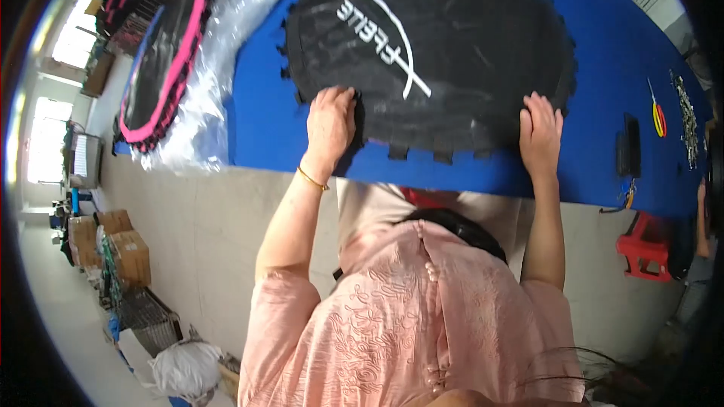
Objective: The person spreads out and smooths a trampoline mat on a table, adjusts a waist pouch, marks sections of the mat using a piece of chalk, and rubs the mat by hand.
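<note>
"Head view: what am I touching?"

"Mat (460, 45), near edge. My left hand (329, 122) bends over it, grip unclear; my right hand (541, 136) lies open, well apart."

"Mat's place?"

"On the blue bench (260, 117)."

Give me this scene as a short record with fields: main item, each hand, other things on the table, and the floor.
Main item: black round mat with white lettering and tabs round its edge
Left hand: on the mat's near left edge, gold bracelet at the wrist
Right hand: on the mat's near right part
Blue table, left side: pink-rimmed mat beside crumpled clear plastic
Table, right side: tool with a red and yellow handle, small metal pieces
Floor: red stool at right, cardboard boxes at left
</note>
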A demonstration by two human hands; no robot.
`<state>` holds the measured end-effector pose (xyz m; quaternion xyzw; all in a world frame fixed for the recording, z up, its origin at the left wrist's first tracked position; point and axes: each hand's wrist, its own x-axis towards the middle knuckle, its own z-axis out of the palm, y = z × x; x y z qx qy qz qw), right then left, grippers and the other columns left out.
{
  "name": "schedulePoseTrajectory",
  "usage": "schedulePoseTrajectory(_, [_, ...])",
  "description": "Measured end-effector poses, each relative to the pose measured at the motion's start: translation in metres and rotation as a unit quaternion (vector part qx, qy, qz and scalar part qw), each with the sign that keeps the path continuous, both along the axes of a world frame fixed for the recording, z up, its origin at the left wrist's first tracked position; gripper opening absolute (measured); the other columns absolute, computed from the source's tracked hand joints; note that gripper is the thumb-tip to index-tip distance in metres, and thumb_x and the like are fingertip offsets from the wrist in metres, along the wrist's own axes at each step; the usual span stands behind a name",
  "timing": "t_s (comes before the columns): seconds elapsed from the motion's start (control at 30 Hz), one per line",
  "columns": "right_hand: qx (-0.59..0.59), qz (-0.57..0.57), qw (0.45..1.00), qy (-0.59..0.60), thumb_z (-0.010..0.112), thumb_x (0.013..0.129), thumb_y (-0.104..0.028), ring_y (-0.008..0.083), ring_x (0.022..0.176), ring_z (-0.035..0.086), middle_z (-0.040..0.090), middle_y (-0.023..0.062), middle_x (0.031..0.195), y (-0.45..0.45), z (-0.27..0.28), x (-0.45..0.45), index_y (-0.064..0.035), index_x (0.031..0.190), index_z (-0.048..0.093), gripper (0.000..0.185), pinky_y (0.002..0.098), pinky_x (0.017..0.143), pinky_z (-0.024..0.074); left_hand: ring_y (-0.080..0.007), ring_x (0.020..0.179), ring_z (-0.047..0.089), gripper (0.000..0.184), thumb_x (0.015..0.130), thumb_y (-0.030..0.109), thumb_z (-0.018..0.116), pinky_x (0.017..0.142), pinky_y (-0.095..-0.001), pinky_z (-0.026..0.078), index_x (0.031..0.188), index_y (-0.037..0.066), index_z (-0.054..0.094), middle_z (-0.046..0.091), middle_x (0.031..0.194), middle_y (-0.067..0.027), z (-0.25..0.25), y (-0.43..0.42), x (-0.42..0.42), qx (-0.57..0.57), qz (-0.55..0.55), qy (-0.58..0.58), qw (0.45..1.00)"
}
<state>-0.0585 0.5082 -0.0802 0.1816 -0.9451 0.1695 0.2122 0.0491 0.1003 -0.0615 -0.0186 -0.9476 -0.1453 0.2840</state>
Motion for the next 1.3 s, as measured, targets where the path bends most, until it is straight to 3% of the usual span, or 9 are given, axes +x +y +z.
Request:
schedulePoseTrajectory(0.07, [0.009, -0.003, 1.000, -0.010, 0.051, 0.111, -0.027, 0.0312, 0.144, 0.052, 0.063, 0.0135, 0.147, 0.001, 0.000, -0.001, -0.0084, 0.136, 0.067, 0.035, 0.0521, 0.126, 0.0286, -0.0343, 0.109, 0.065, 0.023, 0.091, 0.008, 0.068, 0.096, -0.0431, 0.051, 0.113, 0.003, 0.075, 0.072, 0.113, -0.0137, 0.010, 0.011, 0.008, -0.041, 0.020, -0.051, 0.998])
schedulePoseTrajectory(0.13, [0.019, 0.000, 1.000, -0.015, 0.050, 0.111, -0.027, 0.0311, 0.145, 0.052, 0.063, 0.0136, 0.148, 0.004, -0.003, -0.002, -0.0086, 0.137, 0.067, 0.036, 0.0521, 0.126, 0.0281, -0.0328, 0.109, 0.065, 0.022, 0.092, 0.009, 0.068, 0.097, -0.0430, 0.050, 0.111, 0.004, 0.075, 0.072, 0.111, -0.0123, 0.005, 0.002, 0.009, -0.061, 0.034, -0.021, 0.997])
schedulePoseTrajectory(0.27, [0.019, -0.005, 1.000, -0.022, 0.051, 0.111, -0.028, 0.0309, 0.146, 0.051, 0.062, 0.0136, 0.149, 0.006, -0.003, -0.005, -0.0087, 0.138, 0.067, 0.037, 0.0517, 0.126, 0.0274, -0.0328, 0.106, 0.066, 0.018, 0.091, 0.010, 0.069, 0.094, -0.0424, 0.051, 0.105, 0.005, 0.079, 0.074, 0.106, -0.0115, 0.011, -0.016, 0.004, -0.018, 0.092, -0.055, 0.994])
schedulePoseTrajectory(0.37, [0.024, 0.001, 0.999, -0.027, 0.051, 0.111, -0.027, 0.0306, 0.146, 0.050, 0.061, 0.0132, 0.151, 0.007, -0.001, -0.006, -0.0088, 0.139, 0.066, 0.037, 0.0514, 0.127, 0.0271, -0.0330, 0.102, 0.067, 0.017, 0.088, 0.010, 0.070, 0.091, -0.0436, 0.053, 0.102, 0.005, 0.078, 0.074, 0.104, -0.0111, 0.004, -0.007, 0.003, -0.012, 0.071, -0.030, 0.997])
schedulePoseTrajectory(0.47, [0.032, 0.005, 0.999, -0.036, 0.050, 0.111, -0.028, 0.0299, 0.147, 0.049, 0.059, 0.0122, 0.153, 0.009, -0.001, -0.006, -0.0096, 0.140, 0.065, 0.038, 0.0515, 0.126, 0.0276, -0.0312, 0.104, 0.066, 0.022, 0.085, 0.009, 0.069, 0.096, -0.0417, 0.051, 0.105, 0.008, 0.079, 0.071, 0.100, -0.0097, 0.003, 0.015, 0.008, -0.011, 0.026, -0.008, 1.000])
schedulePoseTrajectory(0.63, [0.032, 0.007, 0.999, -0.038, 0.050, 0.111, -0.028, 0.0308, 0.146, 0.050, 0.061, 0.0114, 0.151, 0.011, -0.002, -0.009, -0.0099, 0.140, 0.065, 0.037, 0.0521, 0.126, 0.0267, -0.0303, 0.096, 0.063, 0.009, 0.080, 0.008, 0.068, 0.087, -0.0420, 0.050, 0.087, 0.009, 0.073, 0.067, 0.093, -0.0081, 0.003, -0.005, -0.004, -0.008, 0.068, -0.002, 0.998])
schedulePoseTrajectory(0.8, [0.045, 0.013, 0.998, -0.036, 0.049, 0.111, -0.029, 0.0308, 0.147, 0.049, 0.060, 0.0112, 0.152, 0.017, -0.006, -0.014, -0.0105, 0.141, 0.064, 0.038, 0.0524, 0.126, 0.0264, -0.0292, 0.097, 0.064, 0.007, 0.079, 0.013, 0.067, 0.088, -0.0413, 0.051, 0.081, 0.010, 0.073, 0.067, 0.091, -0.0082, 0.000, 0.010, -0.009, -0.044, 0.070, -0.044, 0.996])
schedulePoseTrajectory(1.1, [0.053, 0.009, 0.998, -0.034, 0.046, 0.113, -0.031, 0.0315, 0.148, 0.048, 0.059, 0.0118, 0.153, 0.019, -0.008, -0.016, -0.0107, 0.142, 0.064, 0.040, 0.0523, 0.127, 0.0257, -0.0284, 0.096, 0.063, 0.002, 0.078, 0.010, 0.069, 0.085, -0.0411, 0.050, 0.079, 0.010, 0.071, 0.066, 0.092, -0.0084, -0.004, 0.005, -0.025, -0.028, 0.100, -0.020, 0.994])
schedulePoseTrajectory(1.3, [0.056, 0.001, 0.998, -0.027, 0.048, 0.112, -0.030, 0.0311, 0.147, 0.049, 0.059, 0.0111, 0.152, 0.012, -0.006, -0.013, -0.0103, 0.141, 0.064, 0.038, 0.0512, 0.126, 0.0279, -0.0316, 0.095, 0.062, 0.001, 0.079, 0.010, 0.069, 0.082, -0.0421, 0.051, 0.079, 0.009, 0.070, 0.065, 0.092, -0.0106, 0.002, 0.019, -0.005, -0.017, 0.035, 0.000, 0.999])
